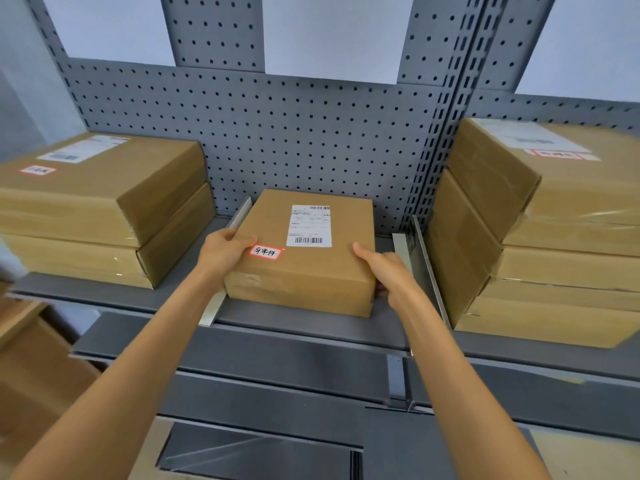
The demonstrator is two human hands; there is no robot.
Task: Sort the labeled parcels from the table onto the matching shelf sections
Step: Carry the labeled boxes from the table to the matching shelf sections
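Left hand [221, 249]: gripping the parcel's left side, thumb curling over the top edge beside the red-bordered tag [266, 252].
Right hand [388, 268]: clasping the right side — thumb lying on top, fingers tucked under the near right corner.
Parcel [304, 258]: sitting in the middle shelf section, between two dividers [429, 271], near the shelf's [277, 323] front edge.
Key relation: lying straight ahead of both hands, long axis running front to back toward the pegboard [294, 133] — both equally near.
Neighbours: flanking stacks [97, 209] filling the left and right sections.
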